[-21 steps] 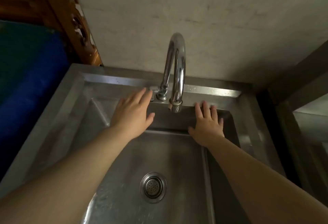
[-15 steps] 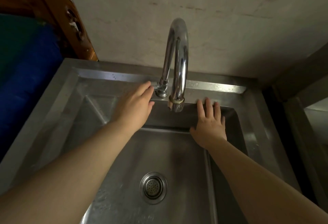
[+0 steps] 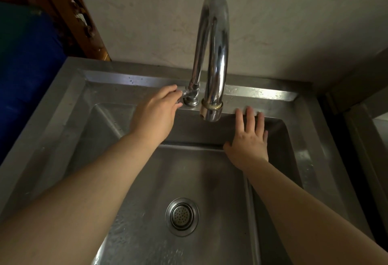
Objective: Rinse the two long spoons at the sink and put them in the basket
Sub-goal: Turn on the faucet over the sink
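We are at the sink (image 3: 63,105), and as far as we can judge the task has barely begun. Starting at the left rim, the steel is bare apart from a few water drops along the back ledge. Our left hand (image 3: 154,115) reaches over the back left part of the basin, its fingertips curled around the small tap handle (image 3: 182,93) at the foot of the faucet (image 3: 216,55); it looks like a light pinch, though the thumb is hidden under the hand and we cannot tell how firm the grip is. No stream shows under the spout, so we take it that the water is not yet running.

Further right, our right hand (image 3: 248,141) lies flat with the fingers spread, its fingertips touching the back edge of the basin just right of the spout. It holds nothing.

In the middle of the basin floor sits the drain strainer (image 3: 182,216), with wet speckles around it. The basin holds nothing else.

The two long spoons are not in view anywhere, and neither is the basket; we cannot say where they stand. So nothing looks rinsed or put away yet: opening the tap seems to be the step in hand, and fetching both spoons, rinsing them and placing them in the basket are all still left.
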Tool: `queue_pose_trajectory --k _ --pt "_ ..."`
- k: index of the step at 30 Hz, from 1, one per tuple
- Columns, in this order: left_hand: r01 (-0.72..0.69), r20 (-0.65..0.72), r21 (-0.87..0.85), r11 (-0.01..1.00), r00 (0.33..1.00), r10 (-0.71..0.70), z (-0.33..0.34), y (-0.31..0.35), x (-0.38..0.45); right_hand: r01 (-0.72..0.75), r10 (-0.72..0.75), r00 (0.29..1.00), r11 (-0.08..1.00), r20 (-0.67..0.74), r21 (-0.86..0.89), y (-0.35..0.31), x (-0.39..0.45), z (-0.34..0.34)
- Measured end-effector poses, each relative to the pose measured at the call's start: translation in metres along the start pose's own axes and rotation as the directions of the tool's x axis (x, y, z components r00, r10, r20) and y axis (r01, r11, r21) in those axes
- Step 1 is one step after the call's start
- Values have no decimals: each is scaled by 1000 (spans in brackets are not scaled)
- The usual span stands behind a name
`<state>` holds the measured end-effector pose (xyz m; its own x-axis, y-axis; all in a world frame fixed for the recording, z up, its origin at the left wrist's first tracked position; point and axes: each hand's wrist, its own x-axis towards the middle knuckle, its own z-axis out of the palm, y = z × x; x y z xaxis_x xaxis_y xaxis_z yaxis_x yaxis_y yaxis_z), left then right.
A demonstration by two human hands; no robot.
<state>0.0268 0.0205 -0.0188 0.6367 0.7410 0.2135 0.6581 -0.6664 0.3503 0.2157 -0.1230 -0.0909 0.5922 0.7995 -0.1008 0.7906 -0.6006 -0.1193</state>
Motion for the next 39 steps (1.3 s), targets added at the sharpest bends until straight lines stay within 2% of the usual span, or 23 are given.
queue_pose_trajectory --k 10,23,31,39 --pt "-36 -10 -42 998 999 35 -10 0 7 -2 2 1000 1000 -1 -5 -1 0 -3" --pt "39 22 -78 996 999 -37 -11 0 14 10 -10 1000 1000 3 12 0 -1 -4" --pt "24 5 -97 995 1000 -24 -15 3 12 10 -11 1000 999 14 31 -1 -1 -6" --pt "187 132 -144 972 977 -168 -1 -2 0 22 -24 999 999 39 47 3 1 -9"
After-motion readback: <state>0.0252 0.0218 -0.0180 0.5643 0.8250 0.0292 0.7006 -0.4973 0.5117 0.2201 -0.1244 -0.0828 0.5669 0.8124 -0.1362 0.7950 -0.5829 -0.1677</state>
